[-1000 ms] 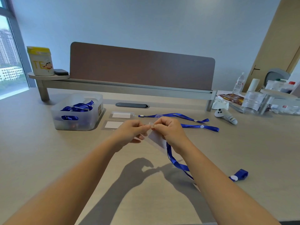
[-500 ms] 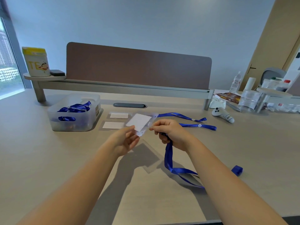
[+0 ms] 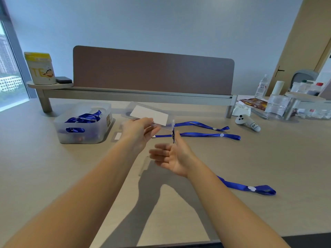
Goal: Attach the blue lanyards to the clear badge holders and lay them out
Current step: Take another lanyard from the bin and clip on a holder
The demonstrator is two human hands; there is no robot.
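The left hand (image 3: 138, 134) pinches the clear badge holder (image 3: 148, 114) by its near edge, held raised above the surface (image 3: 250, 158) with its long axis running left to right. The right hand (image 3: 171, 156) hangs open, palm up, just below and nearer the body. The attached blue lanyard (image 3: 250, 188) drops from the holder's right end past that palm, so the right hand is nearer the strap.

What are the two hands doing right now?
Left hand: holding the clear badge holder.
Right hand: open, holding nothing; blue lanyard hangs beside it.
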